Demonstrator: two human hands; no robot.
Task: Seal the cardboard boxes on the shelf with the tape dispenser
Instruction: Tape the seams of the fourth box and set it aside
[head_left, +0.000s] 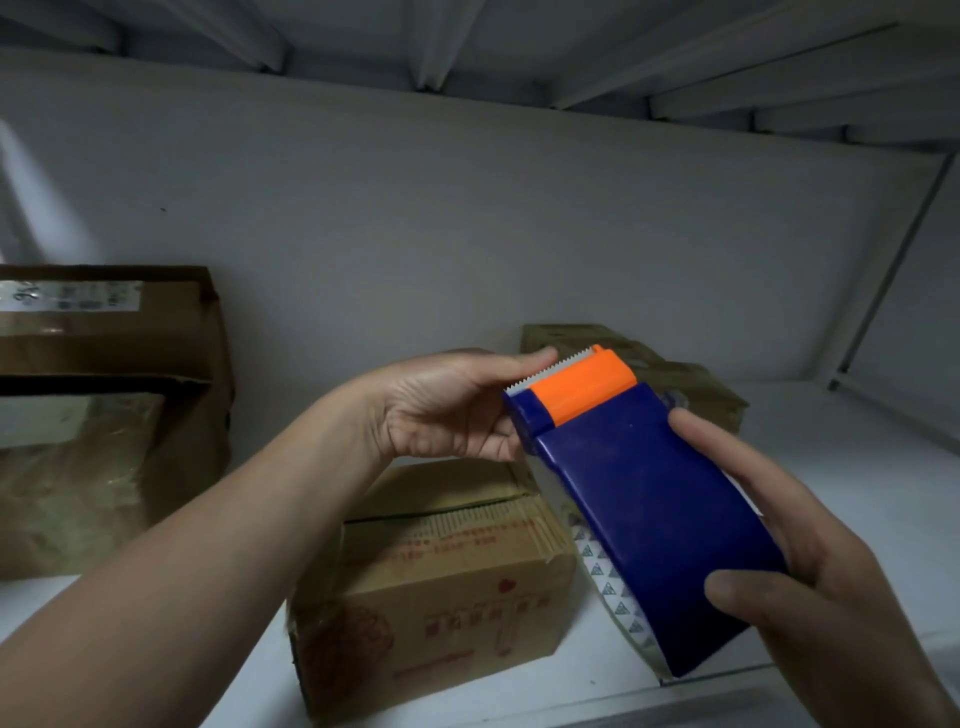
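A blue tape dispenser (639, 499) with an orange guard and a toothed blade at its far end is held up over the shelf. My right hand (810, 566) grips its body from the right side. My left hand (447, 405) pinches the blade end, fingers at the teeth. The tape roll with a triangle print shows under the dispenser. Below my hands stands a small cardboard box (436, 577) with red print, tape along its top seam. A larger cardboard box (104, 415) stands at the left, and another box (680, 379) lies behind the dispenser, partly hidden.
The white shelf board (852, 467) runs right of the boxes, with the white back wall (467, 234) behind. The underside of the upper shelf (467, 47) is close overhead. A metal upright (893, 275) stands at the far right.
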